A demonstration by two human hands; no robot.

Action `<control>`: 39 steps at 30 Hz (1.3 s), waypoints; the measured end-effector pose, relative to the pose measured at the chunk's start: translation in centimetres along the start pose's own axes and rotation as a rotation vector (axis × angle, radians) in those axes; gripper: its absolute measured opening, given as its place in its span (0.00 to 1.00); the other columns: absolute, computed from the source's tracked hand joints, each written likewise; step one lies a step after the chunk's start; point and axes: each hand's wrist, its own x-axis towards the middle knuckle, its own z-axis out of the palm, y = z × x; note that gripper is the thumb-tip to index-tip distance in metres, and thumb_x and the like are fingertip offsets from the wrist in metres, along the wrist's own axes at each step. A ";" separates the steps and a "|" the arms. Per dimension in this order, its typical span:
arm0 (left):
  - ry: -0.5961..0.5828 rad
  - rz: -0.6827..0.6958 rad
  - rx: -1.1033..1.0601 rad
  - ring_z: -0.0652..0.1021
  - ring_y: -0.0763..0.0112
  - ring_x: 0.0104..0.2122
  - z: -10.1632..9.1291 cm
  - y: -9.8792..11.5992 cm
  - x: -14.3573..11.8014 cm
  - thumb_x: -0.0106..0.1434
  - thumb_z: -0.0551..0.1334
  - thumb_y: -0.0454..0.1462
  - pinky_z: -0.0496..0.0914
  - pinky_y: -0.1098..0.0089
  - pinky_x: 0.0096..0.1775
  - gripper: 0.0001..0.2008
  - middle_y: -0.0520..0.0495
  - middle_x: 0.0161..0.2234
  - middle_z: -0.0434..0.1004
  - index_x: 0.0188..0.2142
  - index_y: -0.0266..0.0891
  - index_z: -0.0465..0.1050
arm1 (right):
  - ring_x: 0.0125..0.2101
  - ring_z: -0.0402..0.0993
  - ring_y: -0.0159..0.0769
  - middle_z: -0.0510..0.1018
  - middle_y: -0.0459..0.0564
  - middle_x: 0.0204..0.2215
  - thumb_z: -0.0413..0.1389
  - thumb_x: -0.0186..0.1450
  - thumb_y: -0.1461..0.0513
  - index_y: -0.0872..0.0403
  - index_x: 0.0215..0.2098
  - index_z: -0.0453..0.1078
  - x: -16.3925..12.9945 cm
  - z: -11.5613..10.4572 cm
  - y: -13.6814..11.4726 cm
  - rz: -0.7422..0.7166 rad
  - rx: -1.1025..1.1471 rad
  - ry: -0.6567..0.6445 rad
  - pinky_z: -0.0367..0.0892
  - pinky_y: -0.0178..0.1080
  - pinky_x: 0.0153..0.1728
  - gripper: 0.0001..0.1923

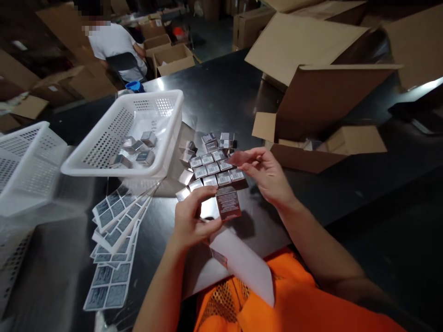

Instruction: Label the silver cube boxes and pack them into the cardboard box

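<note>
My left hand (194, 219) grips a small dark red box (229, 204) between thumb and fingers, its side with fine white print turned up. Raised to the right of it, my right hand (266, 175) pinches a small, thin, reddish see-through sticker (238, 158). Behind both hands, several small silvery boxes (212, 168) stand in close rows on the dark table, with barcodes on their upper faces. A white sheet (245, 265) hangs from below my left hand across the table edge onto my orange clothing.
A white perforated basket (155, 173) on the left holds several small boxes (145, 157). Label sheets (109, 282) lie fanned before it. Another white basket (24, 166) stands far left. An open carton (308, 157) is at right. A person in a white shirt (116, 46) sits beyond the table.
</note>
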 end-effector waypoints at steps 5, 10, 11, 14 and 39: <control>-0.007 0.047 0.116 0.83 0.62 0.45 -0.3 -0.2 0.1 0.59 0.71 0.38 0.80 0.66 0.43 0.25 0.43 0.48 0.82 0.55 0.42 0.73 | 0.32 0.78 0.35 0.80 0.44 0.30 0.71 0.57 0.56 0.50 0.31 0.74 -2.3 -0.6 -2.9 0.032 -0.067 -0.027 0.74 0.40 0.37 0.12; -0.016 0.126 0.177 0.83 0.64 0.46 -0.4 -0.1 0.4 0.62 0.70 0.40 0.79 0.69 0.44 0.22 0.43 0.49 0.83 0.56 0.43 0.73 | 0.37 0.81 0.41 0.79 0.41 0.24 0.72 0.56 0.59 0.48 0.49 0.72 -4.1 0.0 -3.7 0.212 -0.121 -0.160 0.76 0.45 0.43 0.24; -0.019 0.128 0.188 0.83 0.63 0.46 -0.3 -0.1 0.4 0.62 0.70 0.40 0.79 0.69 0.43 0.22 0.43 0.49 0.83 0.56 0.43 0.73 | 0.40 0.81 0.43 0.77 0.40 0.23 0.72 0.56 0.59 0.48 0.52 0.69 -4.2 0.2 -3.7 0.223 -0.139 -0.154 0.75 0.47 0.45 0.29; -0.018 0.132 0.235 0.84 0.62 0.46 -0.1 0.0 0.3 0.63 0.69 0.40 0.79 0.68 0.43 0.21 0.43 0.49 0.83 0.55 0.44 0.74 | 0.47 0.80 0.47 0.77 0.40 0.22 0.72 0.55 0.60 0.48 0.56 0.62 -4.5 0.7 -3.5 0.260 -0.149 -0.124 0.75 0.49 0.49 0.35; 0.001 0.129 0.318 0.84 0.61 0.46 -0.3 0.0 0.2 0.63 0.69 0.42 0.79 0.66 0.45 0.19 0.44 0.48 0.84 0.54 0.44 0.76 | 0.48 0.79 0.47 0.77 0.40 0.21 0.72 0.54 0.57 0.47 0.54 0.60 -4.2 0.9 -2.6 0.296 -0.155 -0.130 0.76 0.45 0.42 0.35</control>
